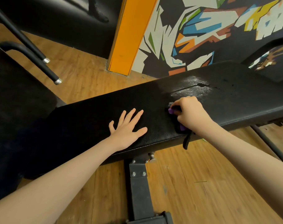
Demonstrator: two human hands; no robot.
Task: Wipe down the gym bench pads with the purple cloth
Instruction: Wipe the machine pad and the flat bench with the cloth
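Purple cloth (171, 111): bunched under my right hand (190, 113) on the bench pad (153, 101), near its front edge; only small purple folds show.
Right hand: fingers curled tight around the cloth, pressing it to the pad.
Left hand (127, 126): flat, fingers spread and straight, resting on the pad, well apart from the right.
Open room: bare pad stretches beyond both hands toward the painted wall (202, 29); a glossy patch (192, 89) lies just past the right hand.
Edges: a dark strap (186, 141) hangs over the front edge.
Hidden: most of the cloth; the pad's right end is cut off; the support post (138, 188) runs out of view below.
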